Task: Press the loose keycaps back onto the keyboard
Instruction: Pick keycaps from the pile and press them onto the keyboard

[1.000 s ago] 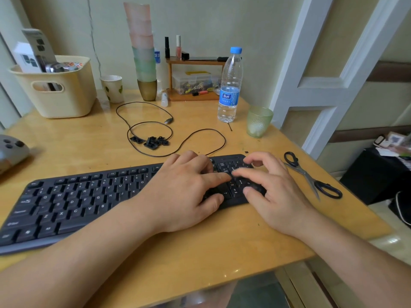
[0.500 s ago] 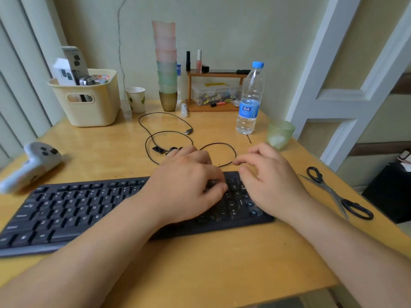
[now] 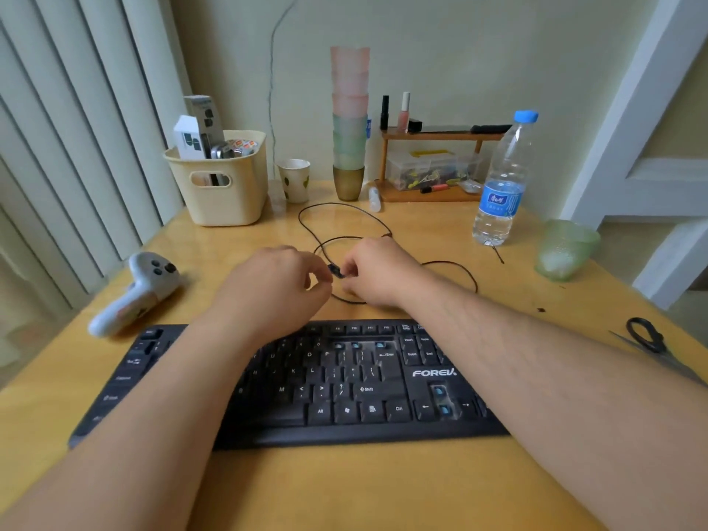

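The black keyboard (image 3: 387, 392) lies across the near part of the wooden desk (image 3: 383, 488). Several sockets on it stand bare with blue stems showing, three in the top row (image 3: 357, 345) and two in the arrow cluster (image 3: 441, 400). Both hands are beyond the keyboard, inside the loop of its thin black cable (image 3: 452, 267). My right hand (image 3: 377, 272) pinches a black keycap (image 3: 336, 270) at its fingertips. My left hand (image 3: 274, 289) has its fingers curled right beside that cap; whether it holds anything is hidden. The other loose keycaps are covered by my hands.
A white game controller (image 3: 134, 293) lies at the left. At the back stand a cream basket (image 3: 222, 185), a paper cup (image 3: 294, 180), stacked cups (image 3: 349, 128) and a small wooden shelf (image 3: 433, 162). A water bottle (image 3: 502, 182), a green glass (image 3: 566, 249) and scissors (image 3: 651, 343) are on the right.
Both hands have left the right end of the keyboard and reached forward to the keycap pile past it. The right hand now pinches a cap. The view has swung left.
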Demonstrator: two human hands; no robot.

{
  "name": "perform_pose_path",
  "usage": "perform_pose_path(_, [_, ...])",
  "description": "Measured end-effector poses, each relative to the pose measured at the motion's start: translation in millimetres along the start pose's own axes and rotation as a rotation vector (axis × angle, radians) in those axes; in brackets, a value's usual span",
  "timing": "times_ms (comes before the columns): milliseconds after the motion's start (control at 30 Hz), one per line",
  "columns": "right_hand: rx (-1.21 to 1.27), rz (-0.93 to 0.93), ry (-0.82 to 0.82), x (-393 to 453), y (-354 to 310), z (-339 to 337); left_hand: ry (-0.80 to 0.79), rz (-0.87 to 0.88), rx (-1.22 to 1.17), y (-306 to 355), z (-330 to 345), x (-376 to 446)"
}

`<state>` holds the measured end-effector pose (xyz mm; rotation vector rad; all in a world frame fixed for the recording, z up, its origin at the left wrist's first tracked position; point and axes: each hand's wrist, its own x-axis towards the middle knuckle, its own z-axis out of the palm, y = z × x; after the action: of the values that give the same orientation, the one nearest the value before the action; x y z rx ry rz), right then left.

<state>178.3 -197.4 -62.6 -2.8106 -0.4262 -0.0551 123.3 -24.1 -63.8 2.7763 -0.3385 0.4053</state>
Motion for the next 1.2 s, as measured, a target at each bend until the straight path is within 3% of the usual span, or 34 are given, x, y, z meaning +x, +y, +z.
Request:
perform_pose_path(100, [0.044, 0.004, 0.029, -3, 3, -1, 0.027, 0.005, -0.051, 5, 1, -1])
perform_pose_path(267, [0.343, -0.045, 0.109, -36, 20, -13, 0.029, -0.011, -0.171, 11, 1, -2])
perform_pose_path(467, [0.264, 0.005, 0.048, -50, 47, -16, -0.053, -0.037, -0.093, 14, 6, -3])
perform_pose_path(633, [0.083, -0.097, -0.232, -51, 39, -27, -0.071, -0.018, -0.080, 18, 8, -5])
perform_pose_path(833, [0.027, -0.107, -0.254, -43, 28, -28, -0.076, -0.016, -0.083, 22, 8, -8])
perform_pose_path(900, [0.059, -0.111, -0.198, -48, 29, -31, -0.071, -0.011, -0.095, 23, 9, -9])
perform_pose_path(967, [0.179, -0.114, -0.038, -60, 31, -34, -0.060, -0.011, -0.191, 25, 7, -10])
perform_pose_path(1100, [0.427, -0.109, 0.294, -93, 33, -33, -0.182, -0.013, -0.680, 43, -3, -16])
perform_pose_path(1200, [0.515, -0.160, 0.412, -102, 33, -26, -0.174, 0.003, -0.827, 52, -2, -17])
